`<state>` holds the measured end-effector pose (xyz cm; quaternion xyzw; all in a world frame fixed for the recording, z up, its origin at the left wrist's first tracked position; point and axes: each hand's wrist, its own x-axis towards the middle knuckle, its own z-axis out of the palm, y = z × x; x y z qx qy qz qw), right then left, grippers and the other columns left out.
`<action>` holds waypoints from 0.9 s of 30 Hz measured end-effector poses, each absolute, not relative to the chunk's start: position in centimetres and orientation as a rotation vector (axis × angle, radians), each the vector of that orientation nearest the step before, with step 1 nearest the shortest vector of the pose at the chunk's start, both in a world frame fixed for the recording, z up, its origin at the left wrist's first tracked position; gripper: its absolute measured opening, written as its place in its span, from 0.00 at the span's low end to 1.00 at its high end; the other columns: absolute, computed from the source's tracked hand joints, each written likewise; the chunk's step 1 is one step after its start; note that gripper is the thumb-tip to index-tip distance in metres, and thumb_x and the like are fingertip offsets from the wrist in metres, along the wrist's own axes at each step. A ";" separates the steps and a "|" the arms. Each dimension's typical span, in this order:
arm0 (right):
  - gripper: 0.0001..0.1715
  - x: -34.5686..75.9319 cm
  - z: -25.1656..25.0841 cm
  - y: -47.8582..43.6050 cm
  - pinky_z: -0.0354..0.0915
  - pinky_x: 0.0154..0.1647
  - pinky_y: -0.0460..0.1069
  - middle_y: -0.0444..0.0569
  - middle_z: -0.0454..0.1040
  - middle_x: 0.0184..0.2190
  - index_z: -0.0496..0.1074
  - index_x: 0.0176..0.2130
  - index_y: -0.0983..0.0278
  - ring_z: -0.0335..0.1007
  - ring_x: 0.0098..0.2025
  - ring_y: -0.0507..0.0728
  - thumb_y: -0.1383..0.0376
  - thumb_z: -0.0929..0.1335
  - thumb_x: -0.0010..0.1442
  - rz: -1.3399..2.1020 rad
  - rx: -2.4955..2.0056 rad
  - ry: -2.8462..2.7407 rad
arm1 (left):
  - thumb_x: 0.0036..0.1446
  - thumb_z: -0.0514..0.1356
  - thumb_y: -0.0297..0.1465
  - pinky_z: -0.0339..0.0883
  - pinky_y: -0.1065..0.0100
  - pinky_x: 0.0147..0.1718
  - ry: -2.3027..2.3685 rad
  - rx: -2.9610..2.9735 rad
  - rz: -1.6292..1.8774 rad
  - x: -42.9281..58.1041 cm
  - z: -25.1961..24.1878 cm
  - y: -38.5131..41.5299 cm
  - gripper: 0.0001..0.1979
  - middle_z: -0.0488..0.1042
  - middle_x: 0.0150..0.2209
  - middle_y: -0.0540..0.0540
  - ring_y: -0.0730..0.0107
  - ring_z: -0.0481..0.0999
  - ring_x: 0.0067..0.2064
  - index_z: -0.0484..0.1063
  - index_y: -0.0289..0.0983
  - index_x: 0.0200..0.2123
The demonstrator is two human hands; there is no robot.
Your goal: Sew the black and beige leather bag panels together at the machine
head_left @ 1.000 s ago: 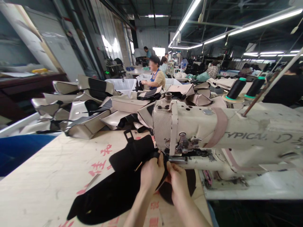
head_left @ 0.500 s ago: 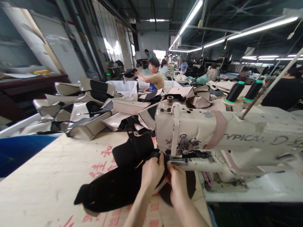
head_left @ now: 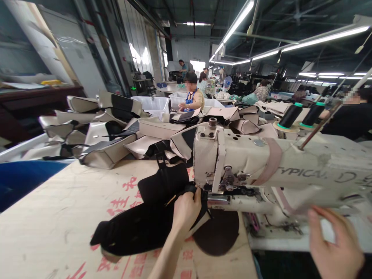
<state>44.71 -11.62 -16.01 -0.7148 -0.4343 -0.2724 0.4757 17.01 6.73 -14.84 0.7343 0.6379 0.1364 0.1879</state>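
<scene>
My left hand (head_left: 187, 209) is closed on the edge of a black bag piece (head_left: 139, 228), just left of the needle area of a cream sewing machine (head_left: 305, 155). The soft black piece lies across the wooden table, its flap standing up behind my hand. What is under my fingers is partly hidden. A round dark disc (head_left: 219, 232) sits flat on the table below the machine's cylinder arm (head_left: 247, 205). Off to the right, my right hand (head_left: 334, 242) hovers in front of the machine's base, slightly blurred, fingers apart and holding nothing.
Many beige-and-black bags (head_left: 110, 151) are heaped behind the table (head_left: 43, 228). Two black thread cones (head_left: 290, 115) stand behind the machine. A blue container (head_left: 26, 182) is at the left edge. A co-worker (head_left: 193, 97) sits beyond the heap near white bins (head_left: 151, 105).
My right hand has let go of the black bag piece and moved right, to the machine's base. My left hand stays on the piece. The co-worker beyond has lowered an arm.
</scene>
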 end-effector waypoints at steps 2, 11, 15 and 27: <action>0.24 48.9 -16.4 -13.8 0.56 0.54 0.59 0.60 0.69 0.45 0.68 0.47 0.71 0.63 0.50 0.67 0.57 0.66 0.57 -0.812 -1.866 -1.152 | 0.61 0.44 0.40 0.53 0.68 0.27 1.788 2.064 0.386 17.0 -15.0 6.8 0.25 0.78 0.32 0.36 0.59 0.77 0.37 0.76 0.33 0.32; 0.31 50.9 -20.0 -14.6 0.52 0.57 0.62 0.58 0.62 0.55 0.57 0.59 0.68 0.57 0.56 0.67 0.57 0.62 0.61 -0.931 -1.967 -1.321 | 0.61 0.43 0.41 0.54 0.69 0.27 1.812 2.084 0.349 17.2 -14.9 6.8 0.25 0.78 0.33 0.35 0.60 0.77 0.37 0.76 0.34 0.29; 0.31 51.0 -19.4 -14.6 0.53 0.56 0.60 0.56 0.63 0.54 0.57 0.59 0.66 0.59 0.55 0.66 0.58 0.63 0.60 -0.955 -1.992 -1.335 | 0.61 0.43 0.41 0.54 0.69 0.27 1.811 2.091 0.326 17.3 -14.8 6.8 0.26 0.78 0.32 0.36 0.59 0.76 0.37 0.76 0.34 0.28; 0.33 50.1 -25.1 -16.3 0.59 0.48 0.56 0.55 0.65 0.53 0.54 0.61 0.64 0.64 0.51 0.65 0.62 0.65 0.59 -0.944 -2.027 -1.371 | 0.61 0.43 0.42 0.54 0.68 0.26 1.837 2.088 0.323 17.3 -15.0 6.8 0.27 0.77 0.30 0.36 0.59 0.76 0.35 0.74 0.34 0.24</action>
